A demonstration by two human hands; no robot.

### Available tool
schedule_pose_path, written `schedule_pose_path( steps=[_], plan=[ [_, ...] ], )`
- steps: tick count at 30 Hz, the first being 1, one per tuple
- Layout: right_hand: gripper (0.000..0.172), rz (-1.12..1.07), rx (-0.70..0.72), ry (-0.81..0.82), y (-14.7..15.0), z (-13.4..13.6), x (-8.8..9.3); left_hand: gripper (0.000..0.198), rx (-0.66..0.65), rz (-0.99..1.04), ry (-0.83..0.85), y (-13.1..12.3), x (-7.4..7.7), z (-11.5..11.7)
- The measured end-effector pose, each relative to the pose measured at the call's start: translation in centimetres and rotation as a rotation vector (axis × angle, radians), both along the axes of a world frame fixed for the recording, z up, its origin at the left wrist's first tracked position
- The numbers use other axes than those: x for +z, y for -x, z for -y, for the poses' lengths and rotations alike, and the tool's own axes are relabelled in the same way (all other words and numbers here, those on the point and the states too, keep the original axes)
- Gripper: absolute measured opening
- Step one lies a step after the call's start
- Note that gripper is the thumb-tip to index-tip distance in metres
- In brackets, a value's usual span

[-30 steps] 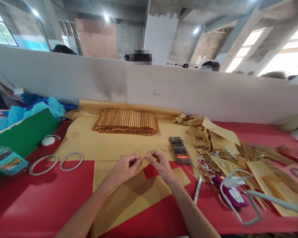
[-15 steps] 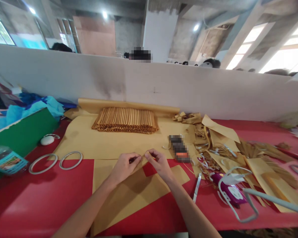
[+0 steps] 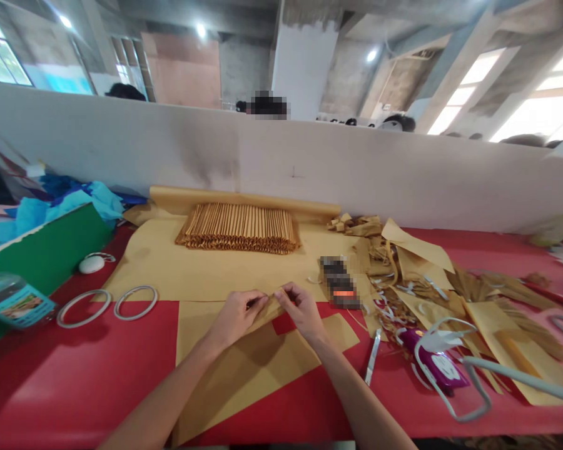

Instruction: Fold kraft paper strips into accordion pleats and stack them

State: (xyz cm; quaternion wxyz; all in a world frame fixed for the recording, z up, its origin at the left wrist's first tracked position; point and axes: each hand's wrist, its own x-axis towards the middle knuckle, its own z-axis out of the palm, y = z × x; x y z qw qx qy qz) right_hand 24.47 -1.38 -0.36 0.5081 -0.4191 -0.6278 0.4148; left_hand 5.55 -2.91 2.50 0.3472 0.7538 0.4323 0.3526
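Observation:
A sheet of brown kraft paper [image 3: 244, 375] lies slanted over the red table in front of me. My left hand [image 3: 240, 314] pinches its far edge between thumb and fingers. Close beside it, my right hand [image 3: 301, 311] pinches the same edge, fingers curled, with a narrow strip of paper showing between the two hands. Beyond them, a bundle of tightly pleated brown paper [image 3: 239, 226] sits on a larger flat brown sheet [image 3: 169, 275]. A dark, partly pixelated phone-like object [image 3: 338, 280] is to the right of my right hand.
Right of my arms lie a box cutter [image 3: 372, 356], a purple device [image 3: 435, 361] with white cable, a bent grey tube [image 3: 520, 375] and paper scraps [image 3: 417, 250]. To the left are two grey rings [image 3: 83, 309], a plastic bottle [image 3: 16, 303] and a green panel [image 3: 51, 250]. A white partition [image 3: 263, 153] stands behind.
Both hands stay almost in place, still pinching the paper's edge. Slightly more of the paper shows between them. The whole view has shifted a little.

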Motion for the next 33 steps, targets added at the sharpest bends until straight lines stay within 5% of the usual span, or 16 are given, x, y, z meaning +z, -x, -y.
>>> schedule_pose_path(
  steps=[7,33],
  plan=[
    [0.028,0.014,0.014,-0.042,0.1,0.2,0.3,0.032,0.05,0.076,0.008,-0.4,0.9,0.6],
    [0.023,0.032,0.032,-0.127,0.4,1.1,1.1,0.026,0.046,0.2,0.045,-0.4,0.7,0.4]
  ],
)
